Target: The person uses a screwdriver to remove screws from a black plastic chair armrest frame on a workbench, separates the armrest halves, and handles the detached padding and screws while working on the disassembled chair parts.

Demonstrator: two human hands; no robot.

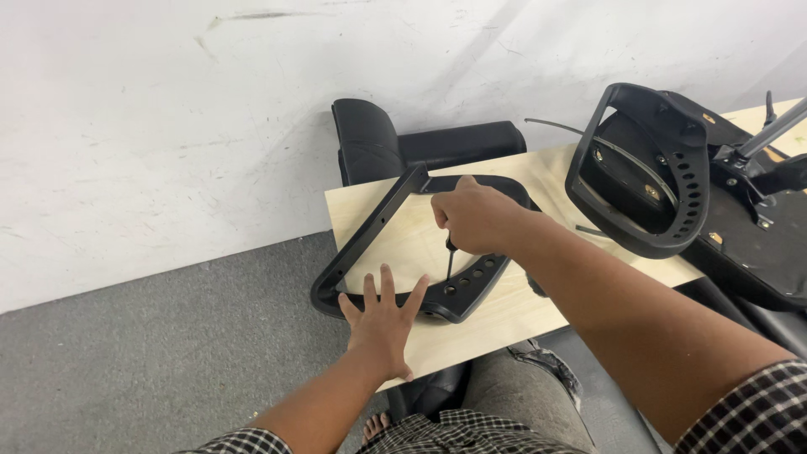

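A black plastic chair armrest frame lies on a pale wooden board that rests on black cushions. My right hand is closed around a screwdriver whose thin shaft points down into a row of holes in the frame's lower bar. With its fingers spread, my left hand lies flat on the frame's near corner and the board, holding nothing.
A second armrest frame sits on an upturned black chair seat with a metal mechanism at the right. A black cushion leans on the white wall. Grey carpet covers the floor; my knee is under the board.
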